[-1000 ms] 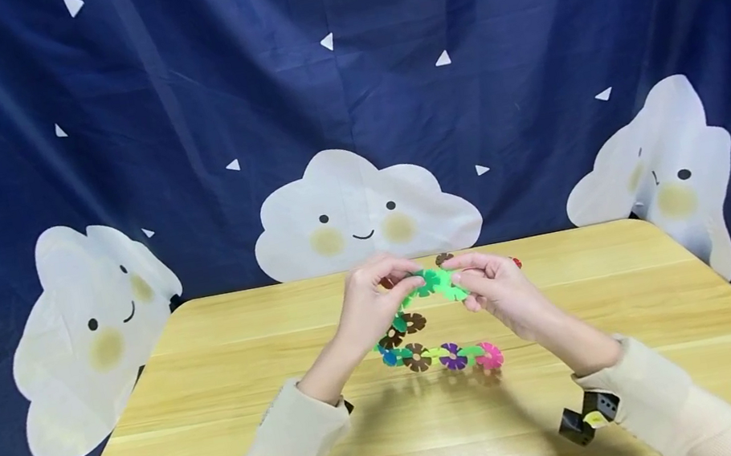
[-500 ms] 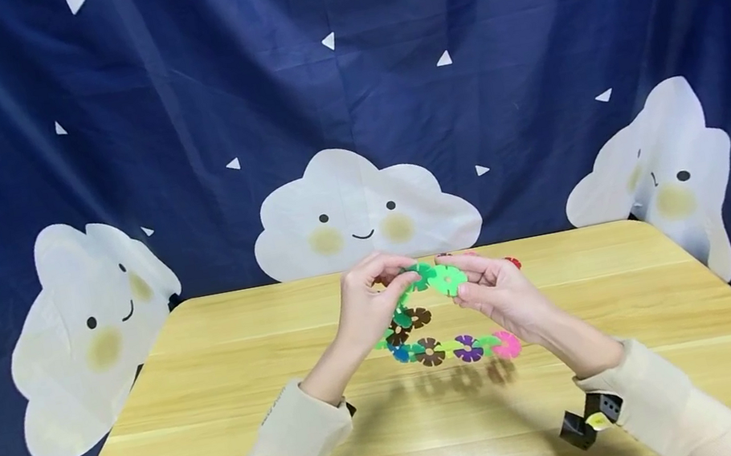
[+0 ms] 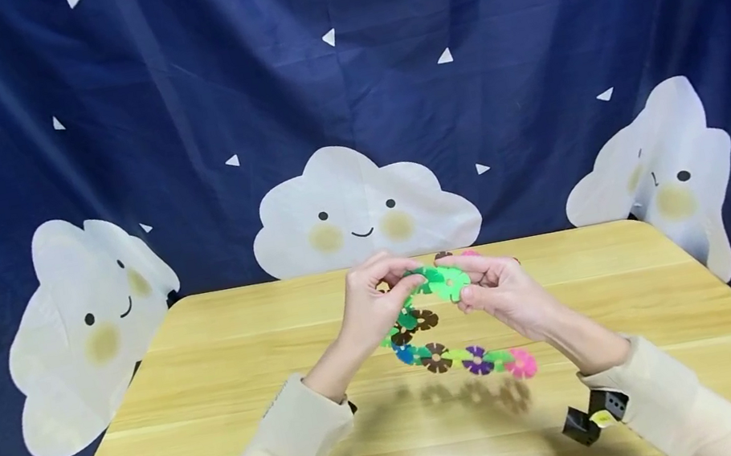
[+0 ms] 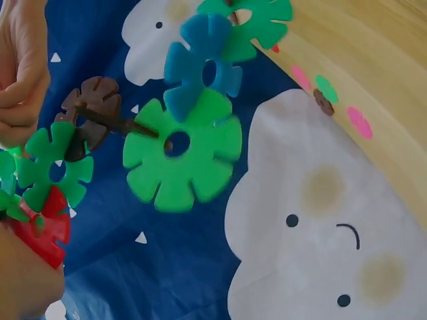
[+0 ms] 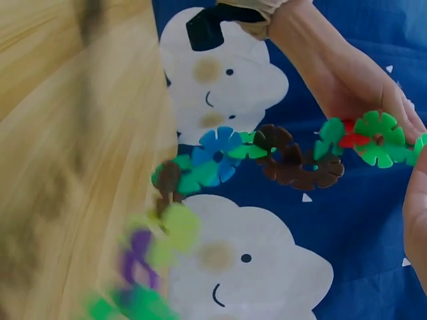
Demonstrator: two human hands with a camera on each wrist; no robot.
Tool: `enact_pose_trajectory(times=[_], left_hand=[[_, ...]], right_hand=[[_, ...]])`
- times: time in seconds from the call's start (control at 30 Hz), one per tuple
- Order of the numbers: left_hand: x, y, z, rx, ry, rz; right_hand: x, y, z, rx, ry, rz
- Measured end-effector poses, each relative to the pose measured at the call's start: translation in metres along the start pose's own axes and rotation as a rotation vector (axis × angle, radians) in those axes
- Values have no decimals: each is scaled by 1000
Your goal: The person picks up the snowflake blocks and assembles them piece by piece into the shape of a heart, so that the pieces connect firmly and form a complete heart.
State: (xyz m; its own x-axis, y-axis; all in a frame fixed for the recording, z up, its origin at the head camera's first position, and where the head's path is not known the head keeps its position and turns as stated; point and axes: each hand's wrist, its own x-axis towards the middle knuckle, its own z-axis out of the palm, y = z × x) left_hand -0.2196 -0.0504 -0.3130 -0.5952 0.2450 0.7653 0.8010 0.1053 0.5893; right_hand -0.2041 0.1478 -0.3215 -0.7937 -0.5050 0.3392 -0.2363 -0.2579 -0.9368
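Note:
A chain of flower-shaped interlocking discs hangs between and below my hands. My left hand [image 3: 377, 295] pinches it near a darker green disc [image 3: 427, 276]. The thumb and fingers of my right hand [image 3: 510, 296] pinch a bright green disc [image 3: 452, 284], which overlaps the darker one. Below, the chain runs through brown [image 3: 436, 357], blue [image 3: 404, 353] and purple [image 3: 478, 360] discs to a pink disc [image 3: 522, 363] at its free end. A red disc [image 4: 45, 233] shows beside my left hand in the left wrist view. The chain's lower part is blurred in the right wrist view.
Several loose discs lie at the table's far side, among them a pink disc [image 4: 360, 123] and a brown disc [image 4: 323, 103]. Behind the wooden table [image 3: 231, 382] hangs a blue curtain [image 3: 343, 101] with clouds. A black camera [image 3: 593, 418] sits at my right wrist.
The bright green disc has turned its face toward the head camera as my right fingers shifted on it. The chain's pink end has swung right and slightly nearer.

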Motion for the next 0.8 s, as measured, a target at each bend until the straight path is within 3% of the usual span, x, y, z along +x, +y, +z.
enact_pose_trajectory(times=[0.23,0.43,0.6,0.8], left_hand=[[2,2,-4,26,17,43],[2,2,-6,59,-32,-1],[5,3,-12,120,-194,-88],[6,3,-13,209,-447,-288]], right_hand=[[1,-3,3,50,-4,-52],[-1,-4,7,149,83,28],[-2,-3,10,132,146,110],[-3,1,15,53,147,151]])
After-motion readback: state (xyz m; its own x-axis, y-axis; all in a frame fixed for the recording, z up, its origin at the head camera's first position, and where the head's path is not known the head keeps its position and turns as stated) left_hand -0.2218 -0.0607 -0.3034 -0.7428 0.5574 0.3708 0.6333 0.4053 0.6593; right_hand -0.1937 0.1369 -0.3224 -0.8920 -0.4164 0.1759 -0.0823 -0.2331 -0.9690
